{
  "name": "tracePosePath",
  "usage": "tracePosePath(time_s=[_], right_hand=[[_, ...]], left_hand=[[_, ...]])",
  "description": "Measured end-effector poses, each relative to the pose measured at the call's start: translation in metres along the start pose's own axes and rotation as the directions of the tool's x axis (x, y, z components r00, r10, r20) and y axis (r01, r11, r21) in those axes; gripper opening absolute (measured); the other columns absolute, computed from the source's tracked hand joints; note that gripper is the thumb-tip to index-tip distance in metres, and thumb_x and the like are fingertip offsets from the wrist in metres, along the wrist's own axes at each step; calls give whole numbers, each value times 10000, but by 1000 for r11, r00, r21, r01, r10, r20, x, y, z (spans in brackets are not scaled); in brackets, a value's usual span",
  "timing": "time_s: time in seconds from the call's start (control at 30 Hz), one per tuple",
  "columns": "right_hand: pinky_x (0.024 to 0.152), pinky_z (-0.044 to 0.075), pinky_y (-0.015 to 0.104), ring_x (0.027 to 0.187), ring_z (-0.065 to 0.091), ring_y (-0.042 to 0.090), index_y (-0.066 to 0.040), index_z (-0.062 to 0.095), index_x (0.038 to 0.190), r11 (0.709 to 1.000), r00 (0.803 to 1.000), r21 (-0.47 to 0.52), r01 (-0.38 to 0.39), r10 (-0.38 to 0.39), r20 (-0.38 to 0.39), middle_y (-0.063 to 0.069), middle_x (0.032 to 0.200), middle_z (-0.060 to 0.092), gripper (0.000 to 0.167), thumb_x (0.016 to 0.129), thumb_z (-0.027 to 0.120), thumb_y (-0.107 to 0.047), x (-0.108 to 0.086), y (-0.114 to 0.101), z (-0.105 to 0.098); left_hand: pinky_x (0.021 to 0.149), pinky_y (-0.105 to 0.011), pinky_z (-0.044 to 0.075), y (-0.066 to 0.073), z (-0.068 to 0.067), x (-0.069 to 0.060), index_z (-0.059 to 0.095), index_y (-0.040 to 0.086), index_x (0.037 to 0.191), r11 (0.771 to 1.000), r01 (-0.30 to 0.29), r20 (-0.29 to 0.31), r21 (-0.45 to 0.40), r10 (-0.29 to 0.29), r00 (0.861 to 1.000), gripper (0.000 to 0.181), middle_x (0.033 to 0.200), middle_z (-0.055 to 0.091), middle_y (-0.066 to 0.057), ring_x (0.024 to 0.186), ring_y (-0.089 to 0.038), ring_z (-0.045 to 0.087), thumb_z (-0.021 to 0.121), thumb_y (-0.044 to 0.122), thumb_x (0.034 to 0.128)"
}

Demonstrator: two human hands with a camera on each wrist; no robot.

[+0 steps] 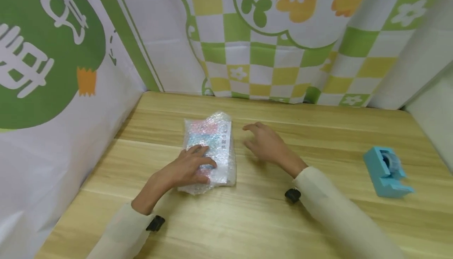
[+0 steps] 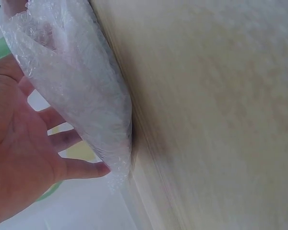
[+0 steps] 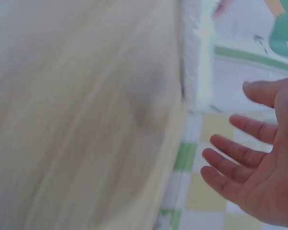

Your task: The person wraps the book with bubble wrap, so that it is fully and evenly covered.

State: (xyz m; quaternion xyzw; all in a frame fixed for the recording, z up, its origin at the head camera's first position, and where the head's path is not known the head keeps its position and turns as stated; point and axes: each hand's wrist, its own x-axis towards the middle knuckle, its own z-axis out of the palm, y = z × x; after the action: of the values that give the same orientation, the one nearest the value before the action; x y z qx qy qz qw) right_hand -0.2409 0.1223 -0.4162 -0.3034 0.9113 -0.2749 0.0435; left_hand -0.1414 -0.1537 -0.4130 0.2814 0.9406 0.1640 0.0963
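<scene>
A book-like item in bubble wrap lies flat on the table, pink and blue on its cover with a white strip of characters along the right side. My left hand rests on it with spread fingers, and in the left wrist view the fingertips touch the bubble wrap. To the right of the package, my right hand hovers over the wood, holding nothing. In the right wrist view its fingers are apart and loosely bent, with the package edge a short way off.
A blue tape dispenser with a roll of clear tape stands on the right of the wooden table. A green and yellow checked cloth hangs along the back edge. White and green printed sheeting closes the left side.
</scene>
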Motion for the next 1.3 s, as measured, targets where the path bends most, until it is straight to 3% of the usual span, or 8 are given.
tracePosePath(time_s=[0.17,0.43,0.53,0.67,1.1,1.23,1.3], right_hand=[[956,455,583,1197,556,427,5,552,1368,984,983,52,-170,173,-58,240,1331,582,454,1014,596,-277,-33,17,-34],[854,454,609,1079,581,475,33,545,1351,931,914,45,-363,366,-174,282,1244,612,500,1041,507,-357,-93,47,-79],[794,469,597,1042,593,474,28,542,1354,917,896,27,-398,394,-206,278,1239,619,536,1042,488,-404,-112,58,-90],[716,480,563,984,608,471,25,546,1352,914,885,11,-406,396,-246,278,1218,630,548,1041,486,-422,-133,70,-98],[794,440,624,1092,536,529,37,524,1374,889,841,74,-453,453,-296,292,1220,620,569,1042,470,-423,-176,94,-112],[801,421,635,1102,514,547,49,494,1391,860,812,74,-504,502,-298,322,1247,586,585,1050,439,-422,-194,106,-121],[781,421,631,1079,513,558,71,481,1387,833,782,72,-548,541,-309,358,1261,559,588,1052,428,-410,-205,113,-124]], left_hand=[[976,-786,281,-1,1,1,688,222,1180,1000,1,-5,22,-1,1000,379,1492,420,-236,1384,-492,315,820,287,831],[980,-785,275,-1,1,1,692,224,1188,1000,4,10,16,-5,1000,372,1503,404,-246,1386,-499,307,811,291,842],[976,-788,276,-1,1,0,696,219,1186,1000,5,4,23,-5,1000,375,1497,412,-245,1380,-505,315,816,284,837],[960,-796,284,-2,2,0,702,211,1178,1000,-7,-7,25,7,1000,375,1488,425,-247,1369,-512,330,825,276,829],[960,-781,304,0,2,0,704,206,1157,999,-41,-23,27,42,999,353,1460,448,-233,1350,-511,350,830,249,830],[967,-781,295,0,3,0,702,208,1163,999,-36,-15,22,36,999,361,1479,429,-245,1361,-513,335,831,254,829],[976,-777,290,0,3,0,702,205,1166,1000,-27,-9,13,28,1000,367,1489,419,-246,1371,-507,323,833,258,827]])
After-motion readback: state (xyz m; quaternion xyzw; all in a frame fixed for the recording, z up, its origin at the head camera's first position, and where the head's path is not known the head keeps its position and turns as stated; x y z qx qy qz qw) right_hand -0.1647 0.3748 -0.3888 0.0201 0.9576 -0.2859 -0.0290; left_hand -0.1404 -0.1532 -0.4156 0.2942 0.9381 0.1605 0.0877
